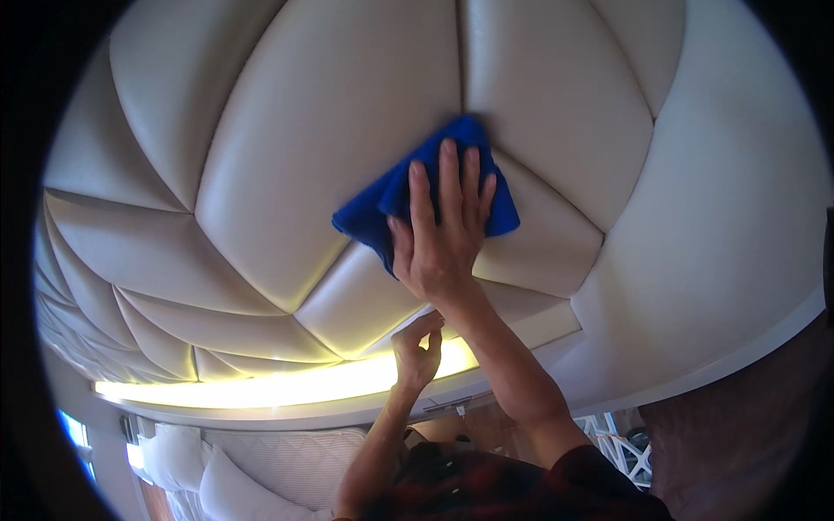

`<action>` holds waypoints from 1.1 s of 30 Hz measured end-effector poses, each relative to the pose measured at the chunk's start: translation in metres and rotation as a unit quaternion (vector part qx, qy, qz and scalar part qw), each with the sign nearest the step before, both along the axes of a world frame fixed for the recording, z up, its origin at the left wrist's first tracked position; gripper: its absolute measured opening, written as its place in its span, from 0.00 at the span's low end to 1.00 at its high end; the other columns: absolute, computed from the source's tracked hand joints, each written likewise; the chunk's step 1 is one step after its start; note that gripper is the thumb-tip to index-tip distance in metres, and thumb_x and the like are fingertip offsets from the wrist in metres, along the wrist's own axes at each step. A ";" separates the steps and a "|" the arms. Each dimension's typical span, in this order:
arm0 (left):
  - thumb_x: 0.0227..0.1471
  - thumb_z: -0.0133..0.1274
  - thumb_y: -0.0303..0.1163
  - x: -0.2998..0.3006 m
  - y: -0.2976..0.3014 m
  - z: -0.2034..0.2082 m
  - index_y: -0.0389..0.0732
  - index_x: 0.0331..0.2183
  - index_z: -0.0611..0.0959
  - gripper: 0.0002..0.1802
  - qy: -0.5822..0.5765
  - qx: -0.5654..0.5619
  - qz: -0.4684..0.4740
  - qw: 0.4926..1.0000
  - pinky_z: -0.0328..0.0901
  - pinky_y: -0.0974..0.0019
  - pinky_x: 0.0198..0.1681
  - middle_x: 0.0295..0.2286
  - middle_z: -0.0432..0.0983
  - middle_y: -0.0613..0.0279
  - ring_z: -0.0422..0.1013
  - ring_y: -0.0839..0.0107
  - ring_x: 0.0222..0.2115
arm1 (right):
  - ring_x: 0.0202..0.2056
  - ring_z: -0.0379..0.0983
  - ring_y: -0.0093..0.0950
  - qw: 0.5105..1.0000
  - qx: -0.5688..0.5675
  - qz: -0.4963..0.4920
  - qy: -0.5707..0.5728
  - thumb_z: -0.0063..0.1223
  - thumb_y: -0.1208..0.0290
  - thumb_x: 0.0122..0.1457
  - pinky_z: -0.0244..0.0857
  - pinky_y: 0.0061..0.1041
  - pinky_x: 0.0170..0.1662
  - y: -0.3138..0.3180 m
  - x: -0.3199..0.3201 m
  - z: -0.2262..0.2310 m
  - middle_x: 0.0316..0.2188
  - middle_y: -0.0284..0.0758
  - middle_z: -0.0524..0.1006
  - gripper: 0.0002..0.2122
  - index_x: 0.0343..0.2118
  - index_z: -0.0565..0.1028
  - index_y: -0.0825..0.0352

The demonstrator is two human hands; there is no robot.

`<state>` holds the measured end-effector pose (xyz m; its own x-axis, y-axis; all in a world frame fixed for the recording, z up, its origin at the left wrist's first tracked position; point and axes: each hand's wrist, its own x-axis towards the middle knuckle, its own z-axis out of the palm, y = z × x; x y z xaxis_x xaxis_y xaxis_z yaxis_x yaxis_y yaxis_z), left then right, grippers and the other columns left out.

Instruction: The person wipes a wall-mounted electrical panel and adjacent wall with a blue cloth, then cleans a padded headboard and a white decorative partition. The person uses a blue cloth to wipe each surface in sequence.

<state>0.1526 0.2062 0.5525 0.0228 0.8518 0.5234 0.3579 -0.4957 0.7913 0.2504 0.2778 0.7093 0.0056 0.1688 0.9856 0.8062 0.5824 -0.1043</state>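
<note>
My right hand point(447, 230) presses a folded blue cloth point(365, 219) against a padded, cream-coloured panel point(304, 130). Its fingers lie spread over the cloth, pointing up and away. Some of the cloth is hidden under the palm. Lower down and to the left, my left hand point(417, 352) is raised in front of the panel's glowing lower edge. The fingers of that hand curl round toward the thumb, with a gap showing inside the curl and no object visible there. Its fingertips come close to my right forearm; whether they touch the panel, I cannot tell.
A bright light strip point(287, 382) runs along the panel's lower edge, above a pale ledge point(243, 417). Below at the left are white pillows point(243, 491) and a quilted bed surface point(295, 464). White lattice legs point(621, 447) stand at the lower right, beside brown flooring point(738, 434).
</note>
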 end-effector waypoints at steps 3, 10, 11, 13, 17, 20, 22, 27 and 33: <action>0.48 0.55 0.14 -0.018 -0.012 -0.027 0.32 0.32 0.84 0.08 -0.115 -0.070 0.055 0.989 0.71 0.65 0.36 0.31 0.84 0.55 0.77 0.69 0.30 | 0.72 0.42 0.54 0.997 -0.036 0.019 -0.065 0.54 0.61 0.62 0.28 0.60 0.70 -0.015 -0.013 -0.047 0.68 0.43 0.61 0.25 0.63 0.71 0.60; 0.47 0.46 0.10 -0.033 -0.032 -0.008 0.32 0.27 0.78 0.09 -0.203 0.103 0.148 0.962 0.69 0.70 0.32 0.28 0.79 0.54 0.73 0.71 0.27 | 0.72 0.46 0.44 0.993 0.025 0.003 -0.114 0.54 0.60 0.62 0.21 0.56 0.71 -0.012 -0.012 -0.091 0.66 0.31 0.66 0.19 0.57 0.78 0.49; 0.46 0.46 0.09 -0.035 -0.034 0.002 0.32 0.27 0.77 0.09 -0.164 0.126 0.157 0.966 0.69 0.70 0.32 0.28 0.79 0.53 0.74 0.70 0.27 | 0.72 0.41 0.50 0.996 0.021 -0.001 -0.091 0.53 0.61 0.62 0.21 0.58 0.71 -0.010 -0.008 -0.080 0.67 0.36 0.64 0.18 0.55 0.80 0.51; 0.42 0.46 0.07 -0.032 -0.030 0.027 0.32 0.27 0.76 0.11 -0.091 0.230 0.126 0.961 0.70 0.69 0.31 0.30 0.81 0.46 0.77 0.62 0.28 | 0.71 0.39 0.60 0.998 -0.005 -0.025 -0.050 0.48 0.60 0.66 0.23 0.61 0.70 -0.012 0.000 -0.050 0.68 0.46 0.61 0.18 0.56 0.78 0.58; 0.37 0.48 0.07 -0.030 -0.032 0.076 0.32 0.27 0.75 0.12 -0.014 0.339 0.135 0.931 0.72 0.61 0.36 0.34 0.81 0.44 0.77 0.54 0.34 | 0.70 0.40 0.62 0.996 -0.034 -0.052 -0.058 0.44 0.61 0.67 0.24 0.62 0.69 -0.017 -0.024 -0.053 0.67 0.48 0.63 0.20 0.57 0.77 0.62; 0.37 0.51 0.09 -0.041 -0.036 0.082 0.34 0.27 0.76 0.11 0.038 0.348 0.153 0.924 0.72 0.58 0.39 0.36 0.81 0.46 0.77 0.50 0.37 | 0.71 0.42 0.55 0.990 0.007 -0.069 -0.122 0.49 0.60 0.63 0.24 0.60 0.71 -0.014 -0.057 -0.100 0.65 0.36 0.66 0.20 0.59 0.75 0.49; 0.39 0.53 0.11 -0.053 -0.036 0.068 0.35 0.26 0.76 0.10 0.054 0.311 0.171 0.933 0.71 0.58 0.41 0.36 0.81 0.51 0.76 0.51 0.39 | 0.73 0.42 0.47 0.986 0.013 -0.071 -0.149 0.50 0.58 0.64 0.24 0.56 0.72 -0.020 -0.087 -0.127 0.66 0.26 0.65 0.21 0.61 0.73 0.44; 0.42 0.53 0.11 -0.089 -0.037 0.037 0.35 0.25 0.77 0.08 0.041 0.252 0.245 0.936 0.68 0.60 0.45 0.36 0.82 0.53 0.74 0.56 0.38 | 0.73 0.42 0.40 0.969 -0.037 -0.054 -0.239 0.42 0.53 0.68 0.25 0.55 0.71 -0.035 -0.138 -0.173 0.70 0.21 0.59 0.22 0.64 0.69 0.47; 0.46 0.52 0.11 -0.109 -0.040 -0.001 0.35 0.27 0.78 0.08 -0.008 0.169 0.261 0.951 0.68 0.62 0.44 0.35 0.83 0.55 0.75 0.60 0.37 | 0.71 0.48 0.27 0.914 -0.032 0.064 -0.400 0.43 0.60 0.67 0.32 0.42 0.73 -0.037 -0.128 -0.214 0.66 0.25 0.65 0.20 0.60 0.71 0.56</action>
<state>0.0436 0.1663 0.5519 -0.3668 0.5288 0.7654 0.6141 -0.4804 0.6262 0.1222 0.2411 0.4950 -0.7365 0.1754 0.6533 0.5651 0.6904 0.4517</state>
